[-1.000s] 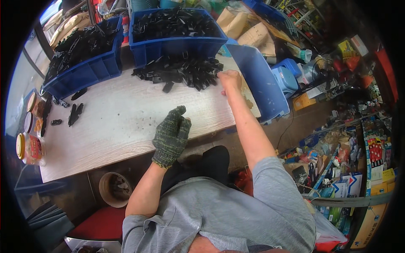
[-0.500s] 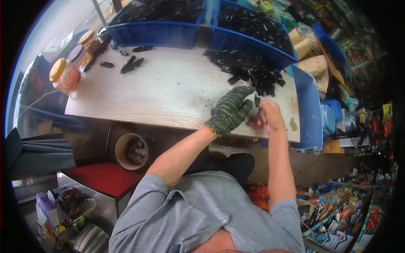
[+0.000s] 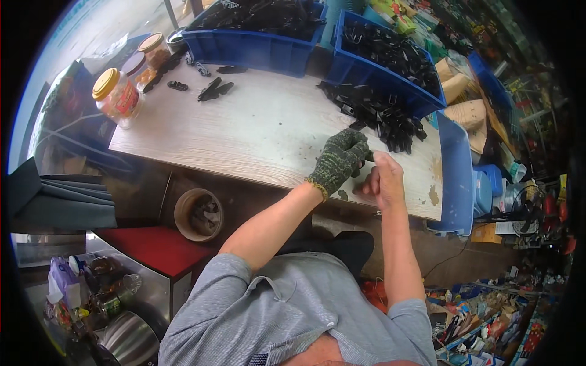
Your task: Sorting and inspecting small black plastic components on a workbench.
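Hands meet beside the pile of black clips (image 3: 381, 119): gloved left hand (image 3: 340, 160) and bare right hand (image 3: 381, 180), fingers curled, contents hidden.

Yellow-lidded jar (image 3: 117, 96), red stool (image 3: 155, 252), perhaps a bucket (image 3: 198, 215)

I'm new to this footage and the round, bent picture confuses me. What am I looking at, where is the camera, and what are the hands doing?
The camera sits on a person's head, looking down; its wide lens bends straight edges. The arms from below are that person's own. The left hand, in a knitted glove, and the bare right hand meet over the wooden table, fingers closed on something small and dark that I cannot make out. Beside them lies a pile of black plastic parts; blue bins hold more, and jars stand at the left.
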Tool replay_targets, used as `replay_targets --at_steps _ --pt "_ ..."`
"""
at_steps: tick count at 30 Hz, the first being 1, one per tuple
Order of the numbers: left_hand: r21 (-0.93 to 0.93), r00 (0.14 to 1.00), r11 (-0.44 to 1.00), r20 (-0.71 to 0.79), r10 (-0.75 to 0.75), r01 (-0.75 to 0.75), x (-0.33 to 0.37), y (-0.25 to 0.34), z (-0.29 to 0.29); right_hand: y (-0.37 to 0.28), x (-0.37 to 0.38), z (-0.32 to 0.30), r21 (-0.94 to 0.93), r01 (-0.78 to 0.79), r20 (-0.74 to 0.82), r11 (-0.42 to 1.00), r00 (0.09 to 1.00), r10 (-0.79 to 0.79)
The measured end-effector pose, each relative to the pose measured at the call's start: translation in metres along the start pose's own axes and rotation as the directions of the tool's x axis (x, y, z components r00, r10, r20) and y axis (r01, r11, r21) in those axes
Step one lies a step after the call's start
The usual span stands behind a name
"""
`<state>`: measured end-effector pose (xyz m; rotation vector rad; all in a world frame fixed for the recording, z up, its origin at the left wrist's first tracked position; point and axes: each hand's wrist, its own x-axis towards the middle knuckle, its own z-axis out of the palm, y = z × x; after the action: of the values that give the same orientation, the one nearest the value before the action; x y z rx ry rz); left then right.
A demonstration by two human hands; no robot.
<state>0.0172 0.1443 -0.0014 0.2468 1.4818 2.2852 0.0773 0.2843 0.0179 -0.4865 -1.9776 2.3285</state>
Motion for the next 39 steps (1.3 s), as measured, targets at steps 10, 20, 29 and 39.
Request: replay_targets --at_steps 10,20,29,39 --pt "0.703 0.815 0.612 -0.078 0.575 -0.364 -0.005 -0.004 -0.035 0.022 0.001 0.021 -0.118 0.148 -0.049 0.982 0.987 -0.155" --pt "0.841 0.841 -0.38 -0.15 0.52 0.385 -0.004 0.114 -0.22 0.011 -0.004 0.025 0.049 0.055 -0.093 0.997 0.994 -0.05" --pt "0.913 0.775 -0.404 0.214 0.595 0.058 -0.022 0.09 -0.183 0.01 -0.004 0.029 0.122 0.066 -0.148 0.99 0.988 -0.047" --pt "0.687 0.772 0.461 0.235 0.591 -0.562 -0.047 0.006 -0.061 0.01 -0.007 0.029 0.178 0.172 -0.191 0.969 0.972 -0.137"
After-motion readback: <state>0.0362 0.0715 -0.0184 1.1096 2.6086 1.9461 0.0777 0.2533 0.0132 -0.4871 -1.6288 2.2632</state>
